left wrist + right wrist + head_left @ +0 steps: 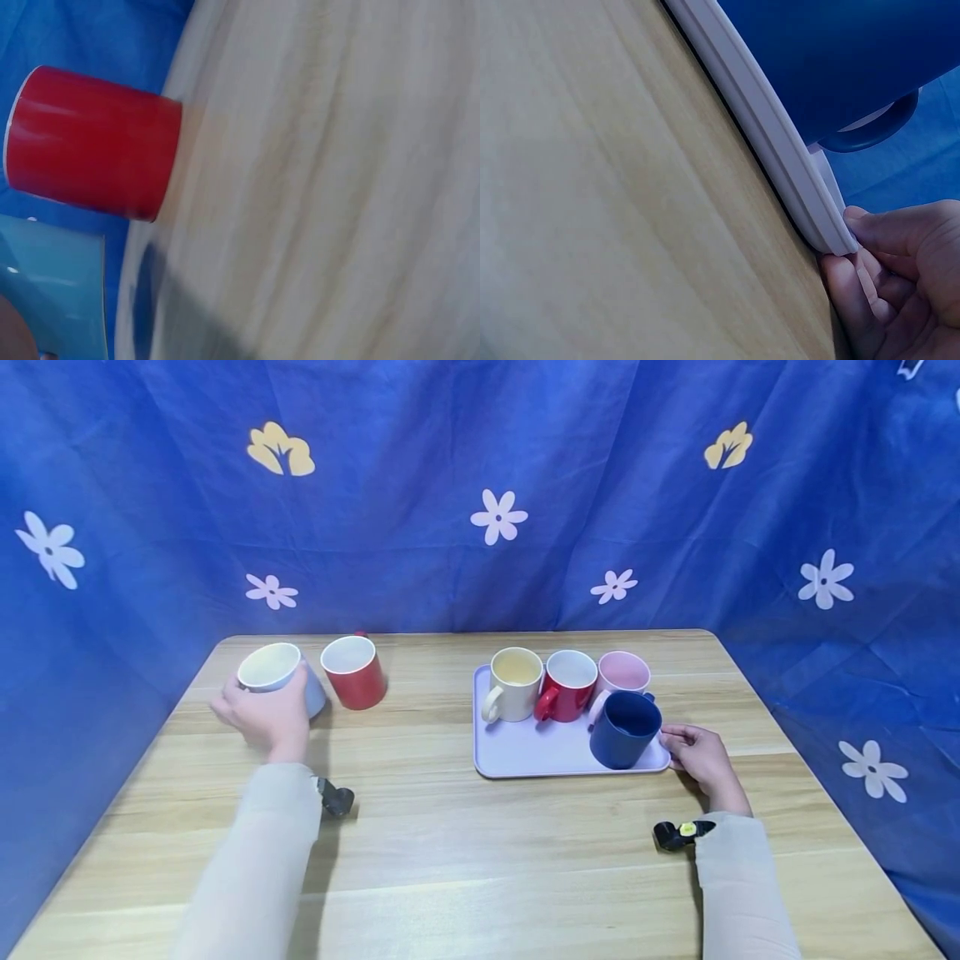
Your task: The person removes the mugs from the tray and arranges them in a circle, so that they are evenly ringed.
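At the table's left, my left hand (pixel 272 714) grips a light blue mug (pixel 315 693) with a pale inside, thumb and fingers around its side. In the left wrist view the light blue mug (pixel 60 281) has its base over a dark shadow on the table. Just right of it stands a red mug (pixel 356 681), white inside. My right hand (pixel 701 760) pinches the near right corner of a lilac tray (pixel 525 756), as the right wrist view shows, with thumb on the rim (pixel 810 180) and fingers underneath. A dark blue mug (pixel 622 739) stands beside that corner.
Along the tray's back stand a cream mug (pixel 517 693), a red mug (pixel 566 697) with a white inside and a pink mug (pixel 624 670), partly hidden by the dark blue one. A blue curtain (pixel 420 485) with flowers hangs around the wooden table (pixel 465 860).
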Motion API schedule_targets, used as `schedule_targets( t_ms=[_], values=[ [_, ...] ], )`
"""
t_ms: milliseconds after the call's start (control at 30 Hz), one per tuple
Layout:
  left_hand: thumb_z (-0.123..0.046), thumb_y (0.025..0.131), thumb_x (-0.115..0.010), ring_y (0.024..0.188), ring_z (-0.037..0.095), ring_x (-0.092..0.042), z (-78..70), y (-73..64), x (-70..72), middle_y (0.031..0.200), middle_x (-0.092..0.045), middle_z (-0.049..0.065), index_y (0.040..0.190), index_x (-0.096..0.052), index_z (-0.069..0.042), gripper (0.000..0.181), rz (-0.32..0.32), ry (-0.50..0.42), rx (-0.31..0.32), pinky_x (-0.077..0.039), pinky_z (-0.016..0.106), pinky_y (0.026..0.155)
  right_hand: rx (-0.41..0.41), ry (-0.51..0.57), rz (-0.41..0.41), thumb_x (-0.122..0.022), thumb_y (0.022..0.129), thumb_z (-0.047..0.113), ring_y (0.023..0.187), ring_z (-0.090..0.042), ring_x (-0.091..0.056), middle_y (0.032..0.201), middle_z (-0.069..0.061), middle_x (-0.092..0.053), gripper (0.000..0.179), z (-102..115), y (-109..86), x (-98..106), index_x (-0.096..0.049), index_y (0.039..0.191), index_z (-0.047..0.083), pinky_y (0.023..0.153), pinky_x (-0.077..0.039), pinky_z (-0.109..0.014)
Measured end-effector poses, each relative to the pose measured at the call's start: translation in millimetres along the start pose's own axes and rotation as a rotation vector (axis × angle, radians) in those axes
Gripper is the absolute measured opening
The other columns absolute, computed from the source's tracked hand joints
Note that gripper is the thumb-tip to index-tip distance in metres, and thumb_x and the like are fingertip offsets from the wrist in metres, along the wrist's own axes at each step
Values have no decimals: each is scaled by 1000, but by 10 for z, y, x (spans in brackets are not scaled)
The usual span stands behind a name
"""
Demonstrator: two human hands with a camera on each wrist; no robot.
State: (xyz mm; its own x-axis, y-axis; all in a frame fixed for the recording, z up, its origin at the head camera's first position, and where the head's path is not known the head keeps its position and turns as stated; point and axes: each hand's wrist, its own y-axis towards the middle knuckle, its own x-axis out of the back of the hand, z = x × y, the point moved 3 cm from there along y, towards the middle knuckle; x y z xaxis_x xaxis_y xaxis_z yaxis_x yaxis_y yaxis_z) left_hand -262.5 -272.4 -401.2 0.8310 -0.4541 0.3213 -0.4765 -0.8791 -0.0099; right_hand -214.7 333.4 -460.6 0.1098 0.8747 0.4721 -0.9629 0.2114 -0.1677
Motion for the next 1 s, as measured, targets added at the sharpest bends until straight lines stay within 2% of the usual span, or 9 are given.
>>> schedule_targets(
  t_ms=[333, 1000],
  values=[
    [-57, 56, -83, 131, 14, -32, 122, -103, -96, 143, -29, -5, 139, -43, -29, 96, -35, 48, 19, -32, 43, 103, 6, 6, -3, -59, 95, 15, 73, -2, -57, 104, -11, -65, 38, -30, 4, -8, -56, 125, -8, 60, -52, -21],
    [-53, 60, -82, 131, 14, -29, 171, -230, -99, 141, -31, -3, 139, -43, -27, 92, -18, 72, -34, -33, 41, 102, 30, 26, -1, -58, 95, 12, 70, 0, -57, 98, -5, -66, 39, -17, -5, 8, -53, 126, -10, 59, -52, -21]
  ],
)
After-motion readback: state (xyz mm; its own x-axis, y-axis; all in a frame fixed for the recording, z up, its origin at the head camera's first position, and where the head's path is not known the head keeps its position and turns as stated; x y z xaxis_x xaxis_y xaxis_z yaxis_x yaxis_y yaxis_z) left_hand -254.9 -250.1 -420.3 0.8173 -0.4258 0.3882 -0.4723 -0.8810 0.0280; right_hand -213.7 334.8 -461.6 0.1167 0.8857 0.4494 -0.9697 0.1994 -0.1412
